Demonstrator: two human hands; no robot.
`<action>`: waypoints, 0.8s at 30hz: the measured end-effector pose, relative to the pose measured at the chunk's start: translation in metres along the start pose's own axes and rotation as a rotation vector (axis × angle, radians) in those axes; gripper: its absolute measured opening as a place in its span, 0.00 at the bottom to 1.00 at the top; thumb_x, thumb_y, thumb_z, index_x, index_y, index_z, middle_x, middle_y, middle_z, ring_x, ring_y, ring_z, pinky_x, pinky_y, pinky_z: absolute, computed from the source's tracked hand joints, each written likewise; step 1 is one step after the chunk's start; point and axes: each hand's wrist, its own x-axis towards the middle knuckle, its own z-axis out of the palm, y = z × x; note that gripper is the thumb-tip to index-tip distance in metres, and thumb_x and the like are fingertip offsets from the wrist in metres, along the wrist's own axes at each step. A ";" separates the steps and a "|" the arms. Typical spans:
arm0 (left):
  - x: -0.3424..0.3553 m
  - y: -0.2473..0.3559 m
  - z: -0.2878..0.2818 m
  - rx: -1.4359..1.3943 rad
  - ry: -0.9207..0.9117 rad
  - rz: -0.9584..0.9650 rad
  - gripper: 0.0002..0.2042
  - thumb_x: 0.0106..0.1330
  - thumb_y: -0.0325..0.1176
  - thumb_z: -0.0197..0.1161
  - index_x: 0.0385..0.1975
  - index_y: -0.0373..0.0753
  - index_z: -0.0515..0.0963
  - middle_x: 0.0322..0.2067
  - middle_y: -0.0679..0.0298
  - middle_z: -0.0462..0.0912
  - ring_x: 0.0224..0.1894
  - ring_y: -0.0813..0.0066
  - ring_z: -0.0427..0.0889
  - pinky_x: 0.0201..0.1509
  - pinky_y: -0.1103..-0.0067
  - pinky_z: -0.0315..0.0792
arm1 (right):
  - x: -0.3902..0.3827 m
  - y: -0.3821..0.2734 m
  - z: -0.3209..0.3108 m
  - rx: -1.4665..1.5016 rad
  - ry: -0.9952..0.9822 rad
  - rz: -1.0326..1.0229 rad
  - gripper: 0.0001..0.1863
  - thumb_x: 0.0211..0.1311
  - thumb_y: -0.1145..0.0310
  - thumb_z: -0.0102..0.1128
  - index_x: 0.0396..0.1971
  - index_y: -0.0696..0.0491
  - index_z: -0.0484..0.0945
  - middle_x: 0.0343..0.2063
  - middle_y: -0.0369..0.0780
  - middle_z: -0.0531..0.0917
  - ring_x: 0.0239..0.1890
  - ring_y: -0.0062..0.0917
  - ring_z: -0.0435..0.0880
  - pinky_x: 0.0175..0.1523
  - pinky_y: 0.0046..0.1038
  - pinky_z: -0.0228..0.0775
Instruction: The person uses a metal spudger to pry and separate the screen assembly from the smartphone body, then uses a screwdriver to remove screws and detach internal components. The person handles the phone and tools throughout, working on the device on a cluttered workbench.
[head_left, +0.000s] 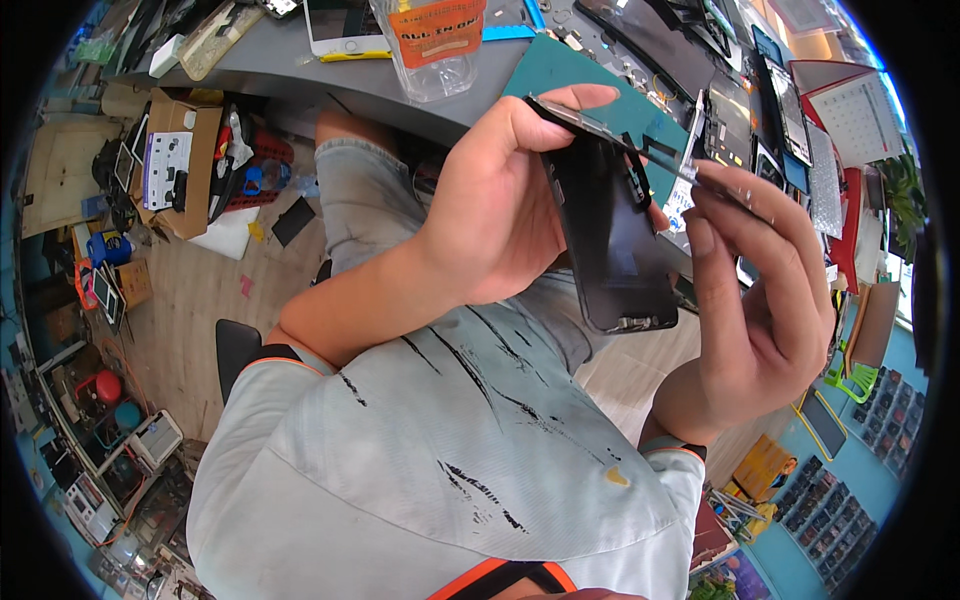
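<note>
"Start closest to the camera. Hands?"

"From my end: left hand (500,190), one, grasping a black phone-shaped panel (618,245) by its upper end, held tilted above the lap. Right hand (765,280), one, pinching a thin dark part (735,192) between thumb and fingers, just right of the panel. Whether the two pieces join, I cannot tell."

"Containers, near to far?"

"Clear plastic tub (432,72), one, orange label, upright at the front of the bench (290,65); contents, if any, I cannot make out. Cardboard box (204,150), one, open, on the floor (200,300) to the left; mixed black, white and red articles inside. Red crate (272,150), one, beside the box; a blue article (262,180) in it. Wall racks (890,415), far right; rows of small dark pieces, too small for me to identify."

"Other items, and obstructions?"

"Green mat (545,75), one, on the bench beyond the left hand, which covers part of it from my view. White-framed device (340,25), one, left of the tub. Loose phone parts (725,115), many, crowding the bench beyond the right hand. Red calendar stand (850,115), one, past those parts."
</note>
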 end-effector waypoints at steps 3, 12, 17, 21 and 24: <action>0.000 -0.001 0.000 0.142 -0.012 0.042 0.36 0.70 0.42 0.45 0.80 0.35 0.58 0.63 0.42 0.82 0.63 0.48 0.84 0.71 0.55 0.76 | 0.001 0.011 -0.011 -0.001 -0.087 -0.178 0.08 0.55 0.87 0.71 0.36 0.68 0.86 0.46 0.54 0.90 0.46 0.38 0.92 0.53 0.31 0.83; 0.001 0.000 -0.016 0.252 -0.187 0.058 0.48 0.61 0.42 0.54 0.84 0.36 0.48 0.62 0.39 0.78 0.59 0.49 0.85 0.66 0.60 0.80 | -0.022 0.036 -0.004 0.063 -0.111 -0.618 0.15 0.35 0.80 0.74 0.27 0.71 0.82 0.43 0.62 0.89 0.35 0.48 0.93 0.38 0.39 0.91; -0.001 0.000 -0.009 0.291 -0.259 0.061 0.54 0.53 0.38 0.57 0.87 0.41 0.44 0.61 0.47 0.79 0.64 0.57 0.81 0.71 0.64 0.75 | -0.037 0.038 -0.004 0.005 -0.099 -0.688 0.13 0.47 0.77 0.78 0.32 0.67 0.85 0.44 0.53 0.91 0.38 0.40 0.93 0.43 0.40 0.93; -0.002 0.005 -0.013 0.410 -0.340 0.085 0.59 0.49 0.37 0.58 0.88 0.46 0.38 0.60 0.49 0.79 0.65 0.58 0.80 0.71 0.66 0.74 | -0.057 0.034 -0.010 -0.078 -0.197 -0.643 0.12 0.57 0.74 0.76 0.42 0.59 0.90 0.47 0.42 0.93 0.42 0.30 0.93 0.49 0.35 0.92; -0.001 0.005 -0.018 0.385 -0.423 0.083 0.57 0.60 0.39 0.62 0.88 0.58 0.31 0.60 0.39 0.77 0.57 0.45 0.85 0.60 0.58 0.82 | -0.067 0.038 -0.003 -0.168 -0.239 -0.698 0.12 0.63 0.70 0.72 0.44 0.56 0.91 0.46 0.34 0.91 0.43 0.24 0.91 0.51 0.31 0.91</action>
